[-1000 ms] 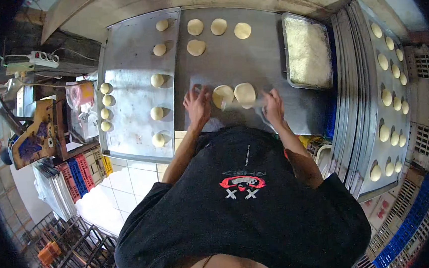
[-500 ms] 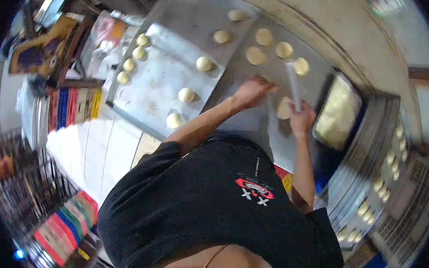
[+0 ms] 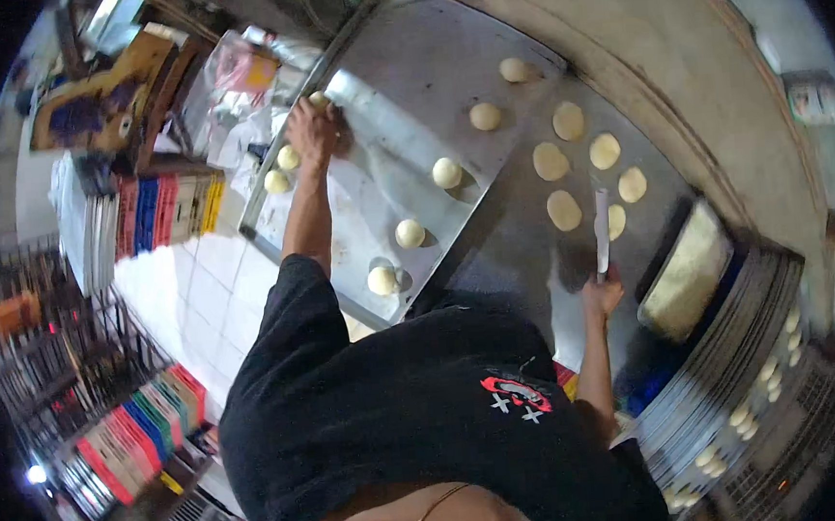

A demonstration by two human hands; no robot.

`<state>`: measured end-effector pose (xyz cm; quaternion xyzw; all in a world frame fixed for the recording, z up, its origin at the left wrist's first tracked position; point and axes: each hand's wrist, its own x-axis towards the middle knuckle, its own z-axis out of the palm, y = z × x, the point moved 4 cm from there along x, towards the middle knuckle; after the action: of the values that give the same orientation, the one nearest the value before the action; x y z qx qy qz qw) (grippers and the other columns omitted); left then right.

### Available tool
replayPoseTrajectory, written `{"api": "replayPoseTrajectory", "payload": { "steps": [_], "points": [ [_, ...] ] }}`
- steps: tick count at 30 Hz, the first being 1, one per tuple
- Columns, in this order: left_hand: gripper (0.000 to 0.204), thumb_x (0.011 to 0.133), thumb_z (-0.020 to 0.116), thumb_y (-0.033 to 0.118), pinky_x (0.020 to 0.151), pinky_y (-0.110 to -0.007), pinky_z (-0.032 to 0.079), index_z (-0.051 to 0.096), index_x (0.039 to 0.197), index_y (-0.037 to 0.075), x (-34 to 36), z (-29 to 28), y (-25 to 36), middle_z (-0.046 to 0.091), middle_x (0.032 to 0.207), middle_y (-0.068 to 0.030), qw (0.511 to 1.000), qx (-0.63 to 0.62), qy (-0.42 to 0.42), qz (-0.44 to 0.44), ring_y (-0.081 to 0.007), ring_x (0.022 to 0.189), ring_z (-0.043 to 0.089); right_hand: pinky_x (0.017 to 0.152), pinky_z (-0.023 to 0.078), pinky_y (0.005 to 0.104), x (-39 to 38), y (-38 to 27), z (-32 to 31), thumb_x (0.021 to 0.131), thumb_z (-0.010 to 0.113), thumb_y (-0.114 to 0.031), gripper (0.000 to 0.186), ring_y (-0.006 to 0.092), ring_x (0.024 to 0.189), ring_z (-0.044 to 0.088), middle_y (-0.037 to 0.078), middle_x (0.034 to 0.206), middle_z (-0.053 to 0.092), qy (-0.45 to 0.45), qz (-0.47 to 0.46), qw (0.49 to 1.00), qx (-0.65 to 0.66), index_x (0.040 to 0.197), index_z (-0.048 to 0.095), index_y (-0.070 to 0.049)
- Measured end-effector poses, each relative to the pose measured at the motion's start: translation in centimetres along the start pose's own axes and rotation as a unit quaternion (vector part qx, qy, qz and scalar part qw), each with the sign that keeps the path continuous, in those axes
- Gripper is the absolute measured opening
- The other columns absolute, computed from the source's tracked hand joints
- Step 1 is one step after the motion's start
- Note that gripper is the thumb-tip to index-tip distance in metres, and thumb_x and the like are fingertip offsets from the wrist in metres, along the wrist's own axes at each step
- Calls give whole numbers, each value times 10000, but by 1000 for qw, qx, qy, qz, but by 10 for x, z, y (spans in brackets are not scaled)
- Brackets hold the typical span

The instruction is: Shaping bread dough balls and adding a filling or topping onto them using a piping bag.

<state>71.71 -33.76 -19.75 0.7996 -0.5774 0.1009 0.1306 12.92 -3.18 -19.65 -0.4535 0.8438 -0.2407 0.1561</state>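
Observation:
My left hand (image 3: pixel 312 132) reaches to the left rim of a metal tray (image 3: pixel 363 177), its fingers curled down over a dough ball that they mostly hide. Beside the fingertips shows another dough ball (image 3: pixel 319 100), and two more lie just nearer me. My right hand (image 3: pixel 603 294) is closed round the short dark handle of a long, narrow, pale tool (image 3: pixel 602 233); whether it is a spatula or a rolling pin I cannot tell. The tool points away from me above a darker metal surface, overlapping the edge of a flattened dough round (image 3: pixel 616 220). Several flat rounds (image 3: pixel 551 161) lie around it.
At right stands a tray of pale yellow crumbly stuff (image 3: pixel 686 266), next to a stack of metal trays (image 3: pixel 724 346) with dough pieces on top. Plastic bags (image 3: pixel 240 79) lie past the left tray's rim. Coloured crates (image 3: pixel 143 425) stand at lower left.
My left hand has swung from the flattened rounds to the dough balls at the left tray's rim. Another flat round now shows where it was. My right hand still holds the pale tool.

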Motion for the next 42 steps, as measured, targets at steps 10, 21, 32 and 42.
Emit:
{"api": "replayPoseTrajectory", "payload": {
  "steps": [10, 21, 32, 42],
  "points": [
    [391, 829, 709, 292, 648, -447, 533, 594, 1159, 117, -82, -57, 194, 648, 1030, -129, 890, -314, -29, 328, -341, 829, 653, 699, 503, 416, -111, -6, -60, 891, 673, -157, 184, 395, 773, 643, 194, 787, 650, 127, 70, 986, 84, 990, 632, -7],
    [965, 858, 551, 629, 1069, -546, 285, 223, 1485, -28, -407, -128, 317, 441, 1371, -260, 709, -254, -353, 554, -411, 1233, 434, 815, 500, 423, -150, 25, -100, 808, 706, -78, 265, 348, 925, 624, 144, 1008, 657, 143, 60, 986, 68, 1066, 648, -60],
    [749, 966, 429, 417, 1176, -549, 115, 216, 1472, -93, -400, -96, 265, 256, 1540, -248, 832, -194, -257, 451, -362, 1460, 188, 1094, 347, 447, -92, 16, -24, 896, 622, -354, 579, 339, 1296, 465, 201, 1371, 515, -4, -217, 970, -111, 1325, 508, 18],
    [788, 942, 441, 465, 1174, -574, 48, 195, 1507, -27, -333, -71, 329, 256, 1561, -188, 911, -151, -102, 369, -311, 1471, 181, 1150, 230, 492, 22, 7, 2, 961, 449, -497, 738, 381, 1388, 338, 257, 1478, 366, 37, -203, 973, -100, 1427, 347, 66]
  ]
}}
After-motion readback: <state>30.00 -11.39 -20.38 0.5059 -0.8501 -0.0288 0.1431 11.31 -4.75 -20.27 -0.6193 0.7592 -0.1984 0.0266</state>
